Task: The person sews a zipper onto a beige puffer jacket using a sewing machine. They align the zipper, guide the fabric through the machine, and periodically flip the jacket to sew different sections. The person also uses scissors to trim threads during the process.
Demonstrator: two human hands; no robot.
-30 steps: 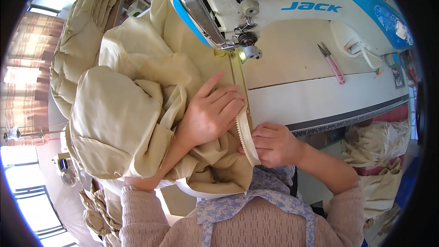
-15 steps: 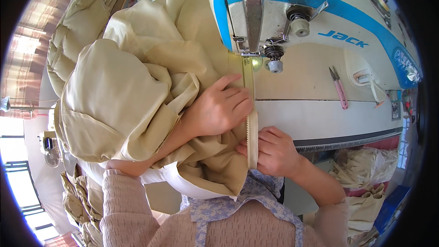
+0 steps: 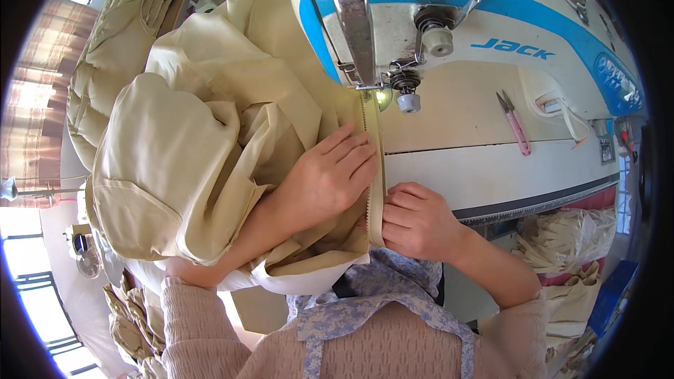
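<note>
A beige garment (image 3: 175, 161) of smooth cloth lies bunched over my left forearm, up to the sewing machine (image 3: 449, 14). Along its right edge runs a toothed zipper (image 3: 366, 123), its far end under the machine's presser area beside a small light. My left hand (image 3: 333, 174) rests flat on the cloth left of the zipper, fingers stretched together, holding nothing. Nearer me, my right hand (image 3: 419, 222) is closed on the lower zipper tape, with its fingers curled and the thumb mostly hidden behind the tape. The needle cannot be made out.
Pink-handled thread snips (image 3: 516, 123) lie on the machine bed at right. A ruler strip (image 3: 540, 200) lines the table's front edge. Below it stands a clear plastic bag (image 3: 572, 242) of pale strips. More beige cloth (image 3: 116, 63) is piled at far left.
The view has shifted slightly, moving the machine leftward in it. The zipper's near end has moved away from me toward the machine. My left fingers have straightened; my right hand still grips the tape.
</note>
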